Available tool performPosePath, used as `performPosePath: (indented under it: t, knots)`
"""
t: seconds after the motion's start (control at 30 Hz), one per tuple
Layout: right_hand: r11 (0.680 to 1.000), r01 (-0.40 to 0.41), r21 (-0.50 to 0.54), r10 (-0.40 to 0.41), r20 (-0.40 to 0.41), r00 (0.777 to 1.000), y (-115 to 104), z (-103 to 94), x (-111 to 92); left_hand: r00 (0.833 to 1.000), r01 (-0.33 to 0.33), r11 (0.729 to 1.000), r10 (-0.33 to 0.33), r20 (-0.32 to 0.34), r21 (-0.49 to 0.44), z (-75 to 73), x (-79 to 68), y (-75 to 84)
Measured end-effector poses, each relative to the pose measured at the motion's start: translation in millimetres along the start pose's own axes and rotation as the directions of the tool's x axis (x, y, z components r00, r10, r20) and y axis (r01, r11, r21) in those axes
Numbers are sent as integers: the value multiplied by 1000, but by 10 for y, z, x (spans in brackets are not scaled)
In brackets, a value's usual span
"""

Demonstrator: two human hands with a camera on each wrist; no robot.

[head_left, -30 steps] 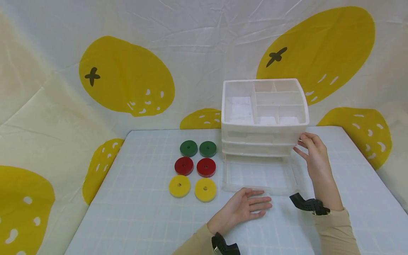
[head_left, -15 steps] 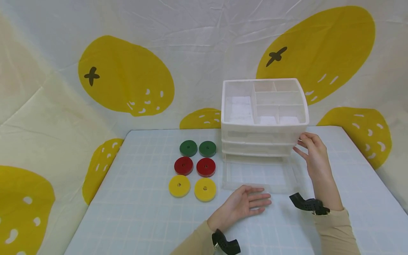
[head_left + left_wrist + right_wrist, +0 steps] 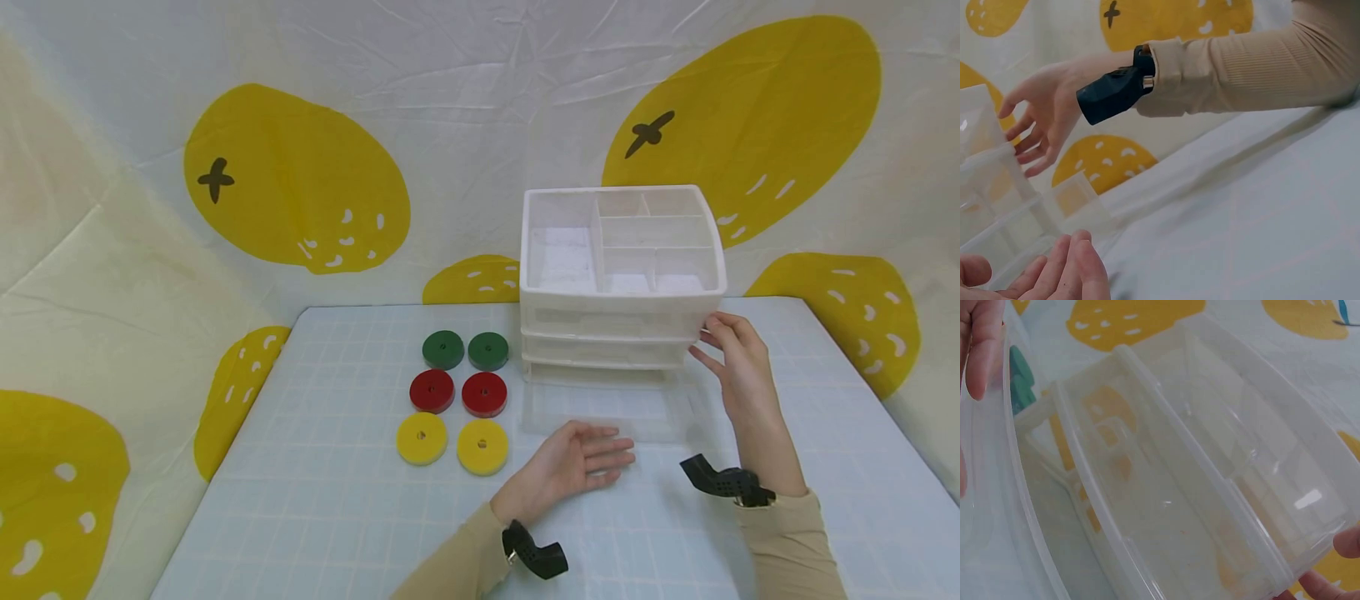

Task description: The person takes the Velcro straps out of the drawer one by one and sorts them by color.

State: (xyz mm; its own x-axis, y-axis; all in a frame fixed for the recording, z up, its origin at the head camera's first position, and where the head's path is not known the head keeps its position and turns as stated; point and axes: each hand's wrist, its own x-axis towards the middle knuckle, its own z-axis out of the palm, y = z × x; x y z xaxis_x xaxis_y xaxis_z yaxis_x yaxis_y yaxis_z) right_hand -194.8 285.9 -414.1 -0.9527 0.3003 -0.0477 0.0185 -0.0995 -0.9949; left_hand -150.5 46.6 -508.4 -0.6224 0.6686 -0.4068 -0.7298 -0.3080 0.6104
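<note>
A white plastic drawer organizer (image 3: 622, 319) stands at the back right of the table, an open-topped compartment tray forming its top. Its clear bottom drawer (image 3: 607, 427) is pulled partway out, and the two drawers above are closed. My left hand (image 3: 566, 465) lies against the drawer's front with fingers extended, palm facing the organizer. On the organizer's right side, my right hand (image 3: 742, 367) rests its fingertips near the front corner. The left wrist view shows those right-hand fingers (image 3: 1035, 140) relaxed against the side wall. No disc shows in the drawer.
Left of the organizer lie pairs of discs with centre holes: green (image 3: 442, 350), red (image 3: 432, 391) and yellow (image 3: 422, 438). The front yellow disc (image 3: 482, 447) is close to my left wrist. A patterned cloth (image 3: 465, 125) hangs behind the table.
The bottom drawer has slid further into the organizer, away from me. My left hand has moved forward with it. My right hand and the discs stay in place.
</note>
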Motion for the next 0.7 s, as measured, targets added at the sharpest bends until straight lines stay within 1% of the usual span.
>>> performPosePath:
  t: [0.3,0.43,0.53,0.7]
  knots:
    - [1000,-17,-17,17,-1,1000,-4,3,12,1000,-24,999,25,-9,31,-24,75,113]
    - [1000,-20,-15,20,1,1000,-4,4,10,999,-34,999,35,-12,36,-23,138,165]
    - [1000,-26,-14,26,1,1000,-2,6,6,999,-48,998,49,-22,46,-26,195,200]
    - [999,-31,-18,31,-6,999,1,11,5,998,-51,998,53,-45,38,-34,270,252]
